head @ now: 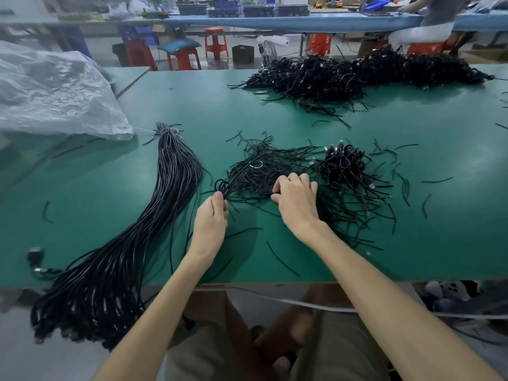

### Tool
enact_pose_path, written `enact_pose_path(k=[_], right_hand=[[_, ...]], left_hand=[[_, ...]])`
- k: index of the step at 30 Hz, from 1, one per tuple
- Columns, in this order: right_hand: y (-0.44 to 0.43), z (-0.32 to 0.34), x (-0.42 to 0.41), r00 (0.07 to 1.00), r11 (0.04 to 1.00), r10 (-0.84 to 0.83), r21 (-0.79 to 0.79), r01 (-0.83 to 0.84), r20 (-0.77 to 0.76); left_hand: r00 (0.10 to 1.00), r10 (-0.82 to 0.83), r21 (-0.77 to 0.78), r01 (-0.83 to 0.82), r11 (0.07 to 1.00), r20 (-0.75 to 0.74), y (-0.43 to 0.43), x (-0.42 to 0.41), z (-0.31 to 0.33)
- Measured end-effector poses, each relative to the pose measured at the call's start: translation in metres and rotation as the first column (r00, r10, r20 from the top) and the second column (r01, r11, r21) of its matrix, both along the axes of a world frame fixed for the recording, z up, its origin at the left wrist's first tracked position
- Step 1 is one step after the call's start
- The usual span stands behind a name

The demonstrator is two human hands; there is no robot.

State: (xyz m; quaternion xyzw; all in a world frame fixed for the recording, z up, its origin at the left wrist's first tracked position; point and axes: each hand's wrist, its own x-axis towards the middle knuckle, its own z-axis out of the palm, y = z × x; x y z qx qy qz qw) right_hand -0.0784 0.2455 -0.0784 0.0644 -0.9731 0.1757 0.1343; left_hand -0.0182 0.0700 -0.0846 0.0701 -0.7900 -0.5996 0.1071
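Pinching coiled cable (pixel 222 186) with left grip (pixel 211 218) near counter (pixel 209 105) centre; curling right grip (pixel 297 202) over tie pile (pixel 255 171), hold indeterminable. Judged early: coiled heap (pixel 346 166) done, long bundle (pixel 154 229) by left edge pending.

No text, label, brand, number or sign can be read. Nothing legible is seen on the black cables (pixel 261 174), the green surface (pixel 192 105) or the plastic sheet (pixel 55 92). The far crates (pixel 258 9) are too blurred for any marking to be made out.
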Motion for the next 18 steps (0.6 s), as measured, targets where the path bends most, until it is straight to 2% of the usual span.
enact_pose_path(k=[3, 8, 15, 17, 18], right_hand=[[0.004, 0.005, -0.001, 1.0, 1.0, 0.0, -0.026, 0.0, -0.016], [0.014, 0.018, 0.006, 0.998, 0.984, -0.029, -0.18, 0.02, -0.048], [0.026, 0.034, 0.026, 0.994, 0.946, -0.092, -0.317, 0.071, -0.052], [0.028, 0.039, 0.035, 0.998, 0.901, -0.065, -0.432, 0.047, -0.027], [0.029, 0.041, 0.04, 0.999, 0.824, -0.042, -0.565, 0.036, 0.003]], left_hand=[[1.0, -0.004, -0.013, 0.004, 1.0, -0.006, 0.0, 0.0, 0.0], [1.0, -0.01, -0.031, 0.009, 0.999, -0.014, 0.0, -0.001, -0.003], [1.0, -0.014, -0.069, 0.014, 0.997, -0.01, -0.001, -0.002, -0.005], [1.0, -0.01, -0.072, 0.01, 0.997, -0.005, 0.0, -0.002, -0.004], [1.0, -0.016, -0.091, 0.016, 0.996, 0.004, 0.0, -0.002, -0.003]])
